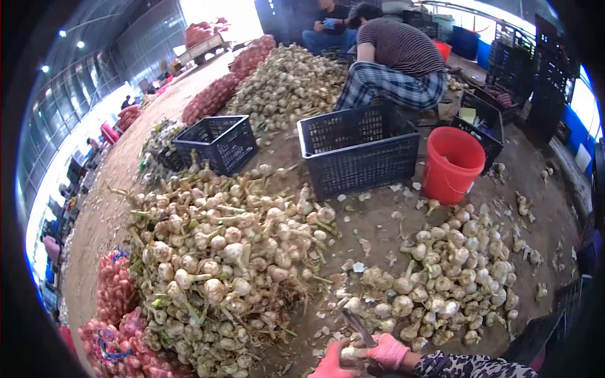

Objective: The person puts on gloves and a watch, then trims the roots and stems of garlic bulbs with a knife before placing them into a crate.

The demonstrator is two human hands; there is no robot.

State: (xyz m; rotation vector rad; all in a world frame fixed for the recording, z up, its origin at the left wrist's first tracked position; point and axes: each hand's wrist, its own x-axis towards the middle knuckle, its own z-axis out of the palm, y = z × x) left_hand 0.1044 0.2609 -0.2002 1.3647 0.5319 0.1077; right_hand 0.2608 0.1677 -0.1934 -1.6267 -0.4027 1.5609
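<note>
Both hands are at the bottom edge, in pink gloves. My left hand (334, 363) has its fingers around a pale garlic bulb (350, 355), partly cut off by the frame. My right hand (388, 351), with a patterned sleeve (469, 365) behind it, is closed on a dark cutting tool (358, 326), whose two long parts point up and left over the bulb. A large heap of garlic with stems (220, 252) lies to the left of the hands. Trimmed bulbs (454, 271) form a smaller pile just above and right of them.
A black crate (362, 165) and a red bucket (445, 183) stand ahead; another crate (224, 148) is further left. A person in a striped shirt (403, 47) crouches beyond, near a far garlic heap (287, 82). Red mesh sacks (116, 286) lie at lower left.
</note>
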